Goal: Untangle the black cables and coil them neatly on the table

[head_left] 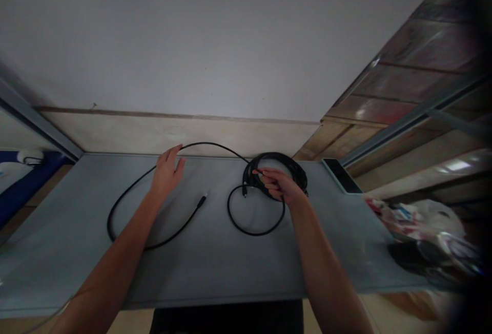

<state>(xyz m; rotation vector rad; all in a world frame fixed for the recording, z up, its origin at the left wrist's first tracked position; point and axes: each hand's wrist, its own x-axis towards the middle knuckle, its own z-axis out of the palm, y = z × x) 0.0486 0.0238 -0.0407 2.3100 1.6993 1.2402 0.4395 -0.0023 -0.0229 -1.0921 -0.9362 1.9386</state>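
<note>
A long black cable [207, 143] lies across the grey table, part of it wound into a thick coil [299, 170] at the back right of centre. My left hand [166, 171] rests over the cable's left stretch, fingers extended and thumb apart. From there the cable curves round under my left forearm to a plug [202, 201] that lies on the table. At the coil, my right hand [277, 183] is closed round the cable, and a smaller loop [255, 234] hangs toward me from it. Another plug [245, 190] shows at the coil's left edge. My right fingers partly cover the coil.
A phone-like flat object [341, 176] lies at the table's [215, 272] back right. Toward the front right stands a dark, shiny rounded object [426, 257], blurred. Plastic bags [430, 218] sit beyond the right edge. A pale wall [200, 57] rises behind, with metal posts [42, 119] at the sides.
</note>
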